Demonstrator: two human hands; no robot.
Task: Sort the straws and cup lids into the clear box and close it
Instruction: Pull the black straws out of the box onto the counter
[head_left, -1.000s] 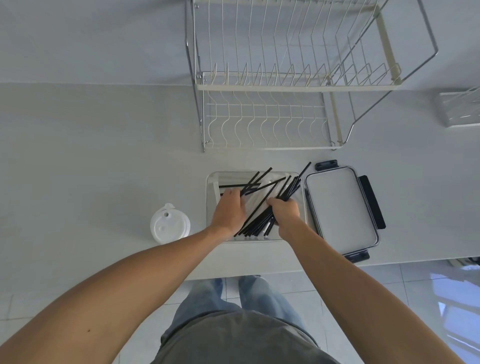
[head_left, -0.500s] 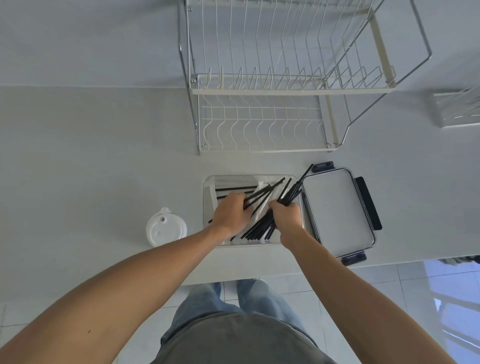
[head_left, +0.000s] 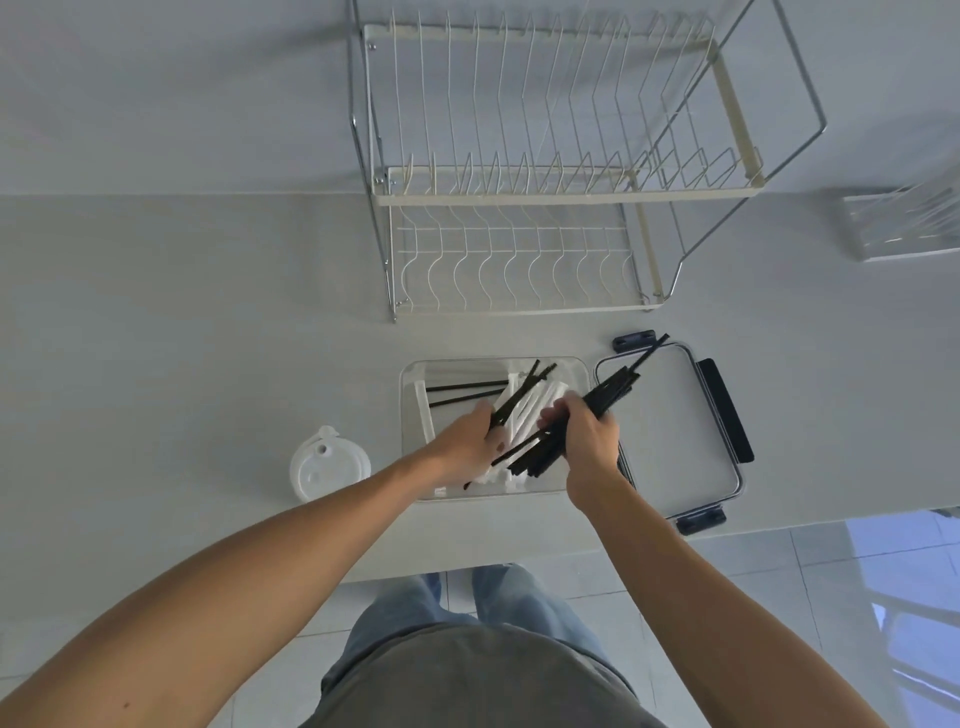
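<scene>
The clear box (head_left: 413, 415) stands open on the counter in front of me. White straws (head_left: 524, 410) lie inside it, and two black straws (head_left: 465, 387) rest flat toward its left. My right hand (head_left: 587, 441) is shut on a bundle of black straws (head_left: 610, 387) that slants up to the right, past the box rim. My left hand (head_left: 465, 444) grips a few more black straws (head_left: 522, 392) over the box. The box's lid (head_left: 675, 436), with dark clips, lies flat just right of the box. A stack of white cup lids (head_left: 327, 470) sits left of the box.
A two-tier wire dish rack (head_left: 519, 208) stands behind the box against the wall. A clear wire-like holder (head_left: 904, 223) is at the far right. The counter's front edge (head_left: 519, 558) runs just below the box, with tiled floor beyond.
The straws have been split into two bunches. My right hand has shifted right with its bundle, whose tips now reach over the lid. White straws in the box have come into sight.
</scene>
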